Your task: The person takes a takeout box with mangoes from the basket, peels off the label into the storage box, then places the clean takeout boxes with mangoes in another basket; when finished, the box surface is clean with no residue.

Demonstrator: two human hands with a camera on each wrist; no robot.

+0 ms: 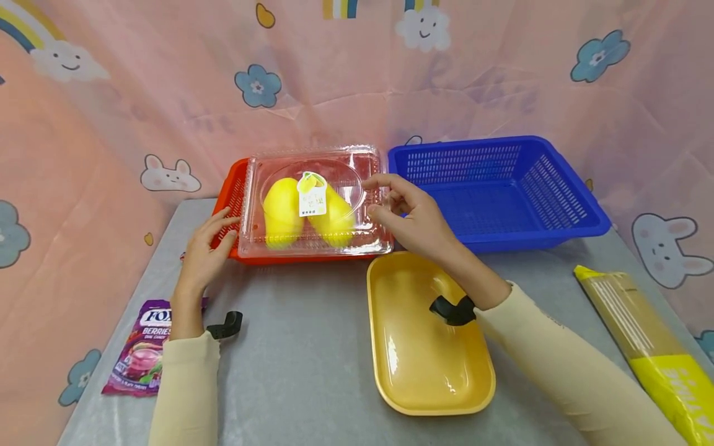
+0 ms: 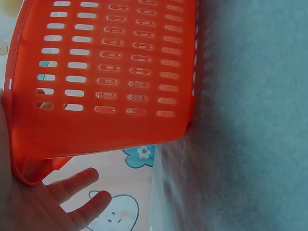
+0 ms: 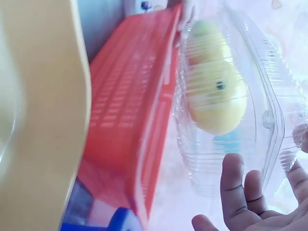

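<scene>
A clear plastic fruit box (image 1: 362,173) with two yellow mangoes (image 1: 281,210) and a white label lies over the red basket (image 2: 110,130). My right hand (image 1: 415,217) holds the box's right end, index finger and thumb over the lid and other fingers by the side wall. In the right wrist view, that end of the box sits above the basket's rim, with a gap between them. My left hand (image 1: 203,251) is at the basket's left rim near the box's left edge, fingers extended and loosely apart. Whether its fingertips touch the box is unclear.
To the right of the red basket stands a blue basket (image 1: 558,226). A yellow tray (image 1: 429,371) lies in front, under my right forearm. A purple candy bag (image 1: 139,365) is at the left, partly behind my left forearm. A yellow noodle packet (image 1: 641,328) lies at the right edge.
</scene>
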